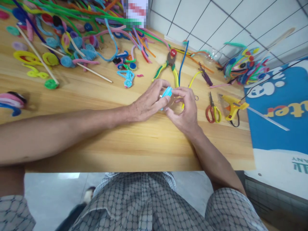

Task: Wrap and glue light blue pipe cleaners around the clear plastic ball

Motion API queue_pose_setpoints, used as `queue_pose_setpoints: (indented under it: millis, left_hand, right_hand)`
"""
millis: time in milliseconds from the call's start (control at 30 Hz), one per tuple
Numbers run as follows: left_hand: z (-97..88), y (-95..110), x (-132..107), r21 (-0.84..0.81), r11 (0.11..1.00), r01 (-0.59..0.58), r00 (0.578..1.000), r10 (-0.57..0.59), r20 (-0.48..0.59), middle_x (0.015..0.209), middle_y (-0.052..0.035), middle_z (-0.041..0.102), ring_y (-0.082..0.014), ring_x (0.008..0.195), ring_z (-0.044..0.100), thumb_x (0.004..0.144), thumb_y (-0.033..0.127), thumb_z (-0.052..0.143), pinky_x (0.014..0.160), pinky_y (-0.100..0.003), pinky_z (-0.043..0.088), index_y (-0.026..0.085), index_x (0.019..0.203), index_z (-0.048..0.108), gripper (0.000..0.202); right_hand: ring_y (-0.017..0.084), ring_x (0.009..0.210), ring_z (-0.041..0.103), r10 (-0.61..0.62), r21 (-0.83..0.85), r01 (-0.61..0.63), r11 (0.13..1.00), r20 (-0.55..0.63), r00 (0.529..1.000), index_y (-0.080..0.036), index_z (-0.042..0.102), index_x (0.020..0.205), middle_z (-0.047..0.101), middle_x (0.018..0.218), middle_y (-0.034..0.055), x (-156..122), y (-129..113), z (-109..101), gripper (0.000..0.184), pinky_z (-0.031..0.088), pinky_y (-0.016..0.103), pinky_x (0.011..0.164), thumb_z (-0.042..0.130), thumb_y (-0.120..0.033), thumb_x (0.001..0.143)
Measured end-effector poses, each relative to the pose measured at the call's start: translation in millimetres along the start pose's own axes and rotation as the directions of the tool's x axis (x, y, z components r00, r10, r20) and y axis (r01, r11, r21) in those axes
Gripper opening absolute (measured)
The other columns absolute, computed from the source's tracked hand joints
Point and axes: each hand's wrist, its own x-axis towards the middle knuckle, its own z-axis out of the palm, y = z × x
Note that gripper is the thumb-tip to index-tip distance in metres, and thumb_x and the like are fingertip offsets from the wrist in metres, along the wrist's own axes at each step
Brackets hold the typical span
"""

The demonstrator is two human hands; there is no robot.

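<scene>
Between my hands is a light-blue coiled piece of pipe cleaner (166, 92), held above the wooden table. My left hand (154, 98) pinches it between thumb and fingers from the left side. With curled fingers, my right hand (184, 107) meets its right end, the fingertips touching or very close to it. The lower part of the blue piece is hidden behind the left thumb. Just beyond my hands lie pliers (172, 64) with green-and-yellow handles, and beside them a straight blue pipe cleaner (183, 62) and a bent yellow pipe cleaner (194, 78).
Scissors (212, 110) and a yellow glue gun (232, 106) with a cable lie to the right. Many coloured pipe cleaners (79, 41) and coils fill the left back, with wooden sticks (96, 73) among them. A tiled wall (192, 19) borders the back.
</scene>
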Motion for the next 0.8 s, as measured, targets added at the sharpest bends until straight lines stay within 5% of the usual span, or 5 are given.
queue_pose_setpoints:
  millis: [600, 800]
  left_hand:
    - [3.1, -2.4, -1.1, 0.02, 1.0, -0.019, 1.0, 0.019, -0.014, 0.145, -0.0158, 0.066, -0.0318, 0.138, 0.064, 0.114, 0.057, 0.051, 0.126, -0.057, 0.055, 0.023, 0.142, 0.052, 0.044]
    - [0.4, -7.2, -2.9, 0.014, 0.999, -0.049, 0.999, 0.049, 0.022, 0.148, -0.0145, 0.064, -0.0326, 0.137, 0.064, 0.101, 0.042, 0.066, 0.123, -0.058, 0.058, 0.024, 0.145, 0.05, 0.05]
  right_hand:
    - [0.034, 0.126, 0.068, -0.137, -0.096, 0.131, 0.987, -0.049, 0.989, -0.033, 0.058, 0.145, 0.069, 0.14, 0.011, -2.1, 4.6, 7.5, 0.059, 0.067, 0.053, 0.089, 0.078, -0.026, 0.089]
    - [0.034, 0.123, 0.069, -0.174, -0.078, 0.169, 0.983, -0.062, 0.983, -0.033, 0.057, 0.144, 0.069, 0.136, 0.0113, -0.5, 2.7, 6.5, 0.059, 0.067, 0.05, 0.083, 0.077, -0.023, 0.089]
